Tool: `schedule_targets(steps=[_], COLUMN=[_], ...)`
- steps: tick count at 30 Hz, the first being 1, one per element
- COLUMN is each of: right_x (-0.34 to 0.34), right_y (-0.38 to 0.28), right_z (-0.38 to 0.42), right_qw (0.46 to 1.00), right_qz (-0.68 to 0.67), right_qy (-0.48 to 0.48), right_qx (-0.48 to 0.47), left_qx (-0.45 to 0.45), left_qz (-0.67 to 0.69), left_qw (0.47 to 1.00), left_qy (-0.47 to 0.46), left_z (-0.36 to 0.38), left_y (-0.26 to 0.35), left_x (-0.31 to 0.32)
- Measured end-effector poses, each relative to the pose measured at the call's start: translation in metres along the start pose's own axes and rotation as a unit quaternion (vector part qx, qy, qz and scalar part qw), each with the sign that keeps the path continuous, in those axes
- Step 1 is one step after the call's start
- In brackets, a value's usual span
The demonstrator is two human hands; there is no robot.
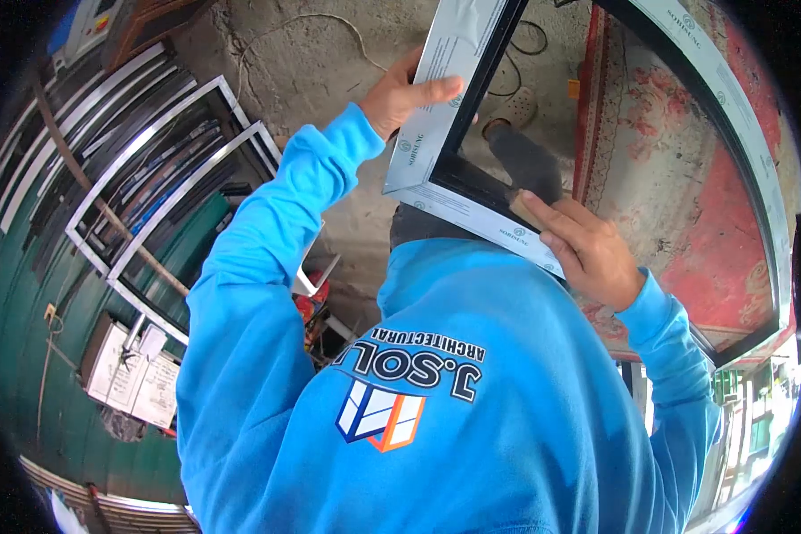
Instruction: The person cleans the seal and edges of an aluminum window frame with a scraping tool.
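Note:
A window frame [458, 209] with black inner edges and white printed protective film is held up in front of my body. My left hand [409, 96] is closed round its left side, thumb lying across the film and the other fingers mostly behind. Lower right, my right hand [594, 251] is at the bottom side of the frame, close to the mitred corner. Its fingers press a small tan block-like piece [527, 212] against the inner black edge. Most of that piece is hidden under the fingertips.
A red patterned carpet [659, 214] shows through the frame opening. To the left, metal frames [165, 178] and long dark profiles stand on a rack by a green wall [27, 356]. A paper with writing [133, 378] is on that side. A cable [534, 40] lies on the concrete floor.

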State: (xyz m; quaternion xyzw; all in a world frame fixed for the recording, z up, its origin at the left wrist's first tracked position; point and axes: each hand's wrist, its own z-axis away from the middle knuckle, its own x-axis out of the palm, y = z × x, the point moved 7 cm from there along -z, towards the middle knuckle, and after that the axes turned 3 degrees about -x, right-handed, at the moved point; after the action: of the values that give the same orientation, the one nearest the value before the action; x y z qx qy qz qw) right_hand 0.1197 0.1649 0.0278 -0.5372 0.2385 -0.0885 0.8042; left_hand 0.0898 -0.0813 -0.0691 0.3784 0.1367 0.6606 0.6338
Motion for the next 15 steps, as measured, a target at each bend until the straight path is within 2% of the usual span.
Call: schedule_targets(steps=[1,2,4,8,11,15], right_x=[0.000,0.001,0.003,0.012,0.013,0.015], right_y=[0.000,0.001,0.002,0.006,0.008,0.012], right_z=[-0.002,-0.002,-0.003,0.000,-0.001,-0.002], right_qw=[1.000,1.000,1.000,0.999,0.996,0.993], right_qz=[0.005,0.009,0.003,-0.029,-0.055,-0.088], right_qy=[0.003,0.004,0.015,0.040,0.068,0.055], right_qx=[0.005,0.011,0.006,0.019,0.024,0.064], left_qx=[-0.002,-0.005,-0.013,-0.006,-0.017,0.001], left_qz=[0.015,0.015,0.170,0.153,0.083,0.034], left_qw=[0.998,0.998,0.983,0.988,0.996,0.998], left_qy=[-0.064,-0.063,-0.062,-0.033,0.002,0.055], left_z=[0.001,0.001,0.002,0.001,0.004,0.008], left_y=[0.000,-0.003,-0.004,-0.006,-0.011,-0.012], left_x=[0.006,0.008,0.017,0.012,0.003,-0.004])
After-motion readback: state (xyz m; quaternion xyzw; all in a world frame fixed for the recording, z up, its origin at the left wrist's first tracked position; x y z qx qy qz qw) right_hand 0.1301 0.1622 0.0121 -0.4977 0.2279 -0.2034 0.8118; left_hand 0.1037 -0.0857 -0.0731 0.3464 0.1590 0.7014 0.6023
